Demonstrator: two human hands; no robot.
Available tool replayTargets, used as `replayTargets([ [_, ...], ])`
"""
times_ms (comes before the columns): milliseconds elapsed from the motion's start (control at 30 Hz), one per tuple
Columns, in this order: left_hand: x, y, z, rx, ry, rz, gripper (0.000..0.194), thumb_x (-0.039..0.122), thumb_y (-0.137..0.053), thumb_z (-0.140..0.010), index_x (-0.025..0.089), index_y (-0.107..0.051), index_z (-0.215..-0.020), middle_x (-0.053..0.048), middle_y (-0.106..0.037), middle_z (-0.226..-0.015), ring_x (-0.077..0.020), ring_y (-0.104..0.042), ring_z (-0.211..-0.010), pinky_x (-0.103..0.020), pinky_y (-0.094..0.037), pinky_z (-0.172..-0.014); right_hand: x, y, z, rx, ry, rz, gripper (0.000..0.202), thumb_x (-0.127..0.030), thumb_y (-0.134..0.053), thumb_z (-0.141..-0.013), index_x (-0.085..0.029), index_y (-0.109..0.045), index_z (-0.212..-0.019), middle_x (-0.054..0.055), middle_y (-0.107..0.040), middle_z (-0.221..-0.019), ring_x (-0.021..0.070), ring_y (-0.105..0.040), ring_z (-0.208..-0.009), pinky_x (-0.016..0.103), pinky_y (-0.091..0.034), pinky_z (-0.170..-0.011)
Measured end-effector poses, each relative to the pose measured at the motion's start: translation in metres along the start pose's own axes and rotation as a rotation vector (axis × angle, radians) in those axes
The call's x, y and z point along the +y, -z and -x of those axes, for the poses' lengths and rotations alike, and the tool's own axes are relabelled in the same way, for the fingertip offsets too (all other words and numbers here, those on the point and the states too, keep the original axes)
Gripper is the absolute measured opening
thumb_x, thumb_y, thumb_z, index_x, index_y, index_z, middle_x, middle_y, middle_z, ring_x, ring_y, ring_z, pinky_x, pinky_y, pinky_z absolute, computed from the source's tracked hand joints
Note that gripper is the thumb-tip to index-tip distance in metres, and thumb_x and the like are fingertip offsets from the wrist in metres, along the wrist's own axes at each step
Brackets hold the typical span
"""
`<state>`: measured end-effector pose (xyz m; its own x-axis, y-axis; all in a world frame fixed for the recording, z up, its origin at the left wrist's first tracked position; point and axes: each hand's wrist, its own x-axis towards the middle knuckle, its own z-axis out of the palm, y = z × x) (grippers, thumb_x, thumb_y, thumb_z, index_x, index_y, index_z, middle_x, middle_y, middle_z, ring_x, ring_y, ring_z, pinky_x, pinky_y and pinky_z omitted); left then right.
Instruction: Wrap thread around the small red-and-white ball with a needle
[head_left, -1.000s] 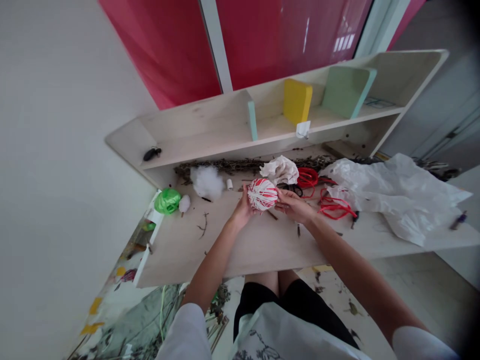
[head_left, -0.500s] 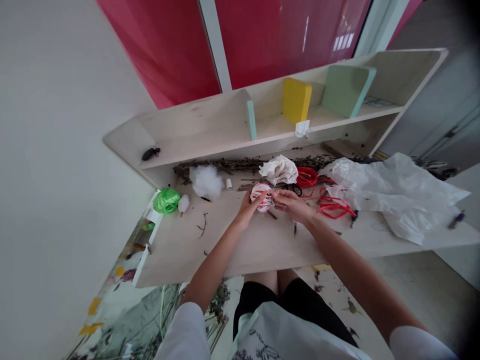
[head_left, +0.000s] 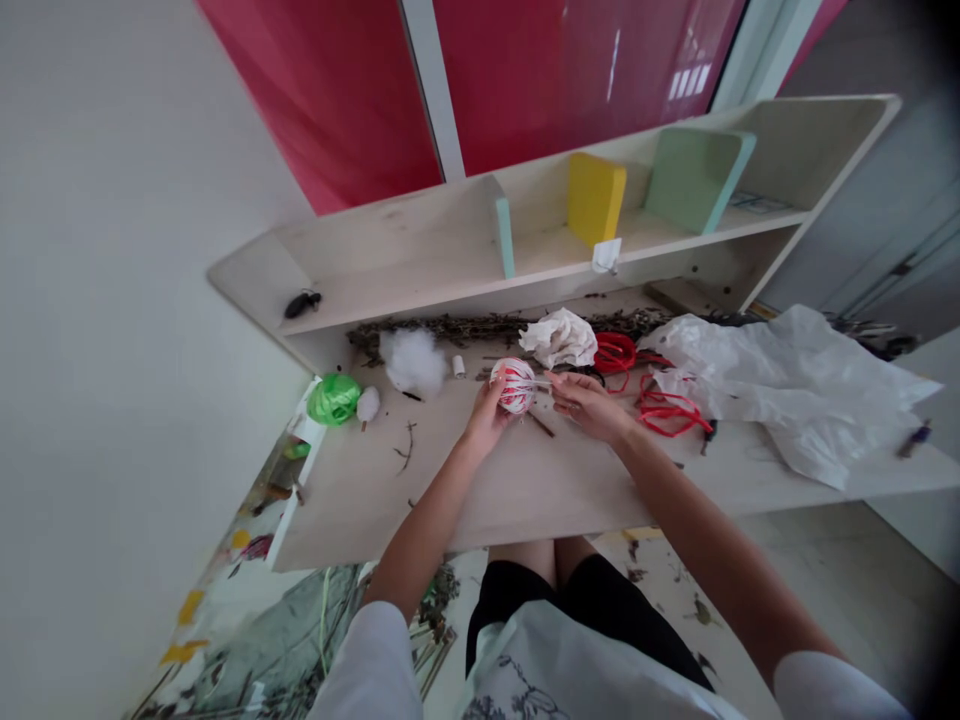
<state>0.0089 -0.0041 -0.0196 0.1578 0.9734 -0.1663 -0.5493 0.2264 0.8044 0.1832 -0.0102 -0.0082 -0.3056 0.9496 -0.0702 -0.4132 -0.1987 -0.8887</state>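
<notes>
A round ball wrapped in red and white strands (head_left: 514,386) is held above the desk by my left hand (head_left: 487,412), whose fingers wrap its left side. To its right, my right hand (head_left: 586,402) pinches a pale strand (head_left: 541,381) that runs to the ball. A thin brown stick (head_left: 541,424) shows just below, between the hands. Behind the ball lies crumpled whitish paper (head_left: 559,338), with red cord (head_left: 615,354) beside it.
On the left are a green ball (head_left: 334,399), white fluff (head_left: 412,362) and a small white spool (head_left: 458,367). A plastic bag (head_left: 795,390) covers the right side. Dry twigs lie under the shelf (head_left: 390,290). A small twig (head_left: 406,447) lies near my left forearm.
My hands have moved slightly apart. The ball has shifted a little left and up with my left hand, and the strand now shows stretched between ball and right hand.
</notes>
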Motion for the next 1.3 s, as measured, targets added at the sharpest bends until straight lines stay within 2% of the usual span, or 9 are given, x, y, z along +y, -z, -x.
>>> replayTargets([
  [167, 0.0014, -0.0024, -0.0002, 0.079, -0.029, -0.015, 0.045, 0.042, -0.077, -0.064, 0.016, -0.064, -0.099, -0.004, -0.068, -0.087, -0.0132, -0.062, -0.068, -0.026, -0.051, -0.063, 0.0012, -0.0012, 0.0002, 0.020, -0.019, 0.007, 0.041, -0.045, -0.084, -0.053, -0.019, -0.055, -0.065, -0.007, -0.042, -0.059, 0.0039, -0.028, -0.048, 0.022, -0.029, -0.050],
  [400, 0.0009, -0.0056, -0.0001, 0.156, -0.076, -0.075, 0.047, 0.036, -0.083, -0.057, 0.018, -0.060, -0.094, -0.001, -0.067, -0.083, -0.0116, -0.061, -0.068, -0.026, -0.052, -0.066, 0.0022, 0.0045, -0.0014, 0.029, 0.028, 0.012, 0.038, -0.046, -0.081, -0.059, -0.020, -0.053, -0.065, -0.006, -0.044, -0.059, 0.0051, -0.029, -0.048, 0.023, -0.030, -0.050],
  [600, -0.0031, -0.0046, -0.0037, 0.289, -0.227, -0.237, 0.058, 0.029, -0.086, -0.048, 0.018, -0.059, -0.099, -0.005, -0.067, -0.093, -0.0161, -0.063, -0.082, -0.026, -0.052, -0.071, 0.0004, 0.0085, -0.0027, 0.036, 0.037, -0.049, 0.035, -0.044, -0.081, -0.059, -0.021, -0.056, -0.067, -0.006, -0.042, -0.057, 0.0058, -0.026, -0.047, 0.023, -0.028, -0.049],
  [833, -0.0004, -0.0036, -0.0006, 0.202, -0.129, -0.116, 0.053, 0.043, -0.083, -0.055, 0.020, -0.060, -0.097, -0.002, -0.067, -0.086, -0.0137, -0.062, -0.072, -0.024, -0.051, -0.062, 0.0015, 0.0021, -0.0009, 0.055, -0.008, 0.007, 0.038, -0.044, -0.083, -0.053, -0.020, -0.056, -0.065, -0.006, -0.046, -0.059, 0.0055, -0.031, -0.049, 0.024, -0.030, -0.053],
  [933, 0.0010, -0.0029, -0.0011, 0.194, -0.117, -0.078, 0.049, 0.042, -0.081, -0.059, 0.019, -0.060, -0.096, -0.002, -0.066, -0.087, -0.0119, -0.061, -0.070, -0.023, -0.051, -0.062, 0.0033, -0.0004, -0.0012, 0.048, 0.007, 0.085, 0.039, -0.047, -0.081, -0.054, -0.019, -0.056, -0.063, -0.007, -0.043, -0.055, 0.0057, -0.031, -0.050, 0.024, -0.030, -0.053],
  [1033, 0.0024, -0.0029, -0.0019, 0.195, -0.108, -0.048, 0.042, 0.037, -0.080, -0.062, 0.019, -0.061, -0.096, -0.001, -0.067, -0.085, -0.0115, -0.061, -0.069, -0.023, -0.052, -0.063, 0.0053, 0.0003, -0.0030, 0.055, 0.013, 0.126, 0.039, -0.050, -0.080, -0.055, -0.019, -0.057, -0.064, -0.005, -0.049, -0.059, 0.0054, -0.032, -0.050, 0.024, -0.030, -0.053],
  [1167, 0.0041, -0.0039, -0.0006, 0.082, -0.035, -0.005, 0.039, 0.036, -0.076, -0.067, 0.017, -0.065, -0.099, -0.004, -0.069, -0.090, -0.0130, -0.063, -0.072, -0.025, -0.053, -0.066, 0.0072, 0.0031, -0.0054, 0.081, 0.010, 0.139, 0.041, -0.052, -0.080, -0.054, -0.019, -0.056, -0.064, -0.003, -0.056, -0.067, 0.0049, -0.033, -0.050, 0.024, -0.030, -0.052],
  [1300, 0.0039, -0.0038, 0.0015, -0.006, 0.064, 0.043, 0.038, 0.036, -0.072, -0.070, 0.018, -0.065, -0.103, -0.006, -0.069, -0.099, -0.0169, -0.066, -0.080, -0.029, -0.054, -0.072, 0.0073, 0.0026, -0.0056, 0.071, 0.018, 0.153, 0.044, -0.052, -0.079, -0.055, -0.019, -0.051, -0.059, -0.006, -0.044, -0.055, 0.0051, -0.029, -0.048, 0.024, -0.027, -0.049],
])
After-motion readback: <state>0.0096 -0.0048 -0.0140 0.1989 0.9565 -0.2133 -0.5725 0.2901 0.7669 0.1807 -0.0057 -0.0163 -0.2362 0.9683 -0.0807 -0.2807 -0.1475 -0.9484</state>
